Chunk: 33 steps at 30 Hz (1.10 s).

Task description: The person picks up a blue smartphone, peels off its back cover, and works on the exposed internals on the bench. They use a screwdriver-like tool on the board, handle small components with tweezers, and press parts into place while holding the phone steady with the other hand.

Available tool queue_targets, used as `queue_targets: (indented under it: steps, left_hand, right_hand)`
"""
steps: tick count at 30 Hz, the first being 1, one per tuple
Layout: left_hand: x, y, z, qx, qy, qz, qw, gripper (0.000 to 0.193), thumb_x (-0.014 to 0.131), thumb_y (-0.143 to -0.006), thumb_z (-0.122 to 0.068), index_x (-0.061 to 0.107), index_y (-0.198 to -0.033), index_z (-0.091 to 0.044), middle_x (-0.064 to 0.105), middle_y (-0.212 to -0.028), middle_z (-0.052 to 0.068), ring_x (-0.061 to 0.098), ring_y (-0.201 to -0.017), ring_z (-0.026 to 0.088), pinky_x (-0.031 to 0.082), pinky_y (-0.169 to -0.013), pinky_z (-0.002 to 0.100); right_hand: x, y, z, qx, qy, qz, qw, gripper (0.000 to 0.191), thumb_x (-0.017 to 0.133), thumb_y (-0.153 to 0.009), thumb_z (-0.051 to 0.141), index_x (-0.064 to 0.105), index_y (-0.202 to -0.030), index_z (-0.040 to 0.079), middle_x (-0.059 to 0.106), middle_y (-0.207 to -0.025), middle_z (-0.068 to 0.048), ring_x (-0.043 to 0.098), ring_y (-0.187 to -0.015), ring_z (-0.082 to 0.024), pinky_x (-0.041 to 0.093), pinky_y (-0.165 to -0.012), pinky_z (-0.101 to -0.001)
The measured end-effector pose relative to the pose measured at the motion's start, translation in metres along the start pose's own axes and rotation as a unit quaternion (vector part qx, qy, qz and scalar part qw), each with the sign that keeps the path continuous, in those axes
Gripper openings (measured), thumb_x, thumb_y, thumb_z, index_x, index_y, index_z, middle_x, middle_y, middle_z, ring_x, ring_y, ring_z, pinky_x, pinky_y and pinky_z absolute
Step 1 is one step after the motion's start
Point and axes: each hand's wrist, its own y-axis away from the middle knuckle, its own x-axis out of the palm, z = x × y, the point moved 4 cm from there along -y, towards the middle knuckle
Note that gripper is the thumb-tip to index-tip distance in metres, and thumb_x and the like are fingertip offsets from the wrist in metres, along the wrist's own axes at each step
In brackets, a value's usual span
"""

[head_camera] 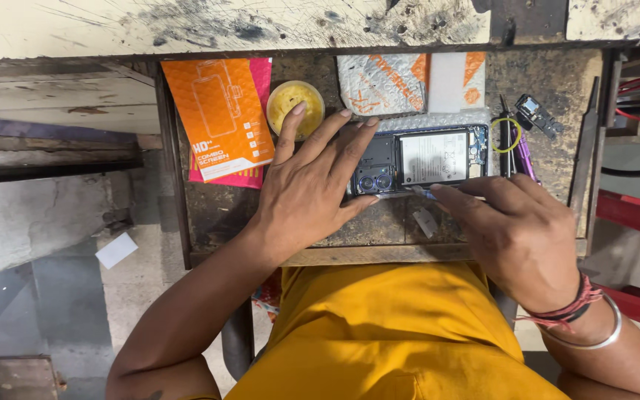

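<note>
Glossy black and grey, the opened smartphone [420, 158] lies back-off at the centre of the frame on a worn, scratched wooden workbench [542, 81], showing a flat pale battery and two round camera lenses. The left hand [312, 189] presses flat on its lens end, fingers spread and clasping nothing, while the right hand [516, 233] pinches a thin metal tool [401, 194] along its lower edge. Upper left lie a glossy orange screen box [220, 115] and a round tub of yellow paste [295, 104]; a silver bubble mailer [387, 81] sits above.
</note>
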Motion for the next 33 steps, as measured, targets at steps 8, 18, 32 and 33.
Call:
queue_targets:
  steps: [8, 18, 32, 33]
  left_hand:
    - [-0.003, 0.001, 0.0, 0.001, 0.011, -0.012, 1.0, 0.097, 0.083, -0.084, -0.047, 0.035, -0.157, -0.005, 0.063, -0.139, 0.012, 0.045, -0.145, 0.027, 0.011, -0.127, 0.058]
    - [0.001, 0.002, 0.003, -0.006, 0.015, -0.006, 1.0, 0.097, 0.082, -0.083, -0.049, 0.037, -0.156, -0.005, 0.062, -0.14, 0.013, 0.045, -0.145, 0.027, 0.011, -0.126, 0.058]
    - [-0.003, 0.002, 0.003, -0.008, 0.035, -0.016, 0.999, 0.088, 0.08, -0.084, -0.046, 0.043, -0.151, -0.003, 0.063, -0.14, 0.014, 0.047, -0.143, 0.028, 0.016, -0.125, 0.059]
    - [-0.003, 0.001, 0.003, -0.011, 0.037, -0.016, 0.999, 0.088, 0.08, -0.083, -0.046, 0.043, -0.151, -0.003, 0.063, -0.139, 0.014, 0.047, -0.143, 0.027, 0.017, -0.124, 0.059]
  right_hand:
    - [-0.001, -0.008, 0.009, -0.008, 0.04, 0.017, 0.999, 0.041, 0.073, -0.077, 0.003, 0.079, -0.115, 0.017, 0.07, -0.092, 0.0, 0.062, -0.074, -0.022, 0.052, -0.067, -0.0363]
    - [-0.006, -0.016, 0.019, -0.012, 0.048, 0.038, 0.998, 0.032, 0.07, -0.082, 0.008, 0.079, -0.112, 0.015, 0.07, -0.094, -0.001, 0.063, -0.076, -0.021, 0.053, -0.064, -0.035]
    - [0.001, -0.042, 0.056, -0.238, 0.271, 0.147, 0.921, 0.014, 0.061, -0.074, 0.019, 0.065, -0.083, 0.01, 0.054, -0.08, -0.004, 0.057, -0.071, -0.018, 0.051, -0.053, -0.0267]
    - [0.004, -0.044, 0.055, -0.239, 0.308, 0.169, 0.905, 0.013, 0.061, -0.076, 0.021, 0.064, -0.081, 0.009, 0.054, -0.081, -0.004, 0.056, -0.07, -0.016, 0.05, -0.051, -0.0253]
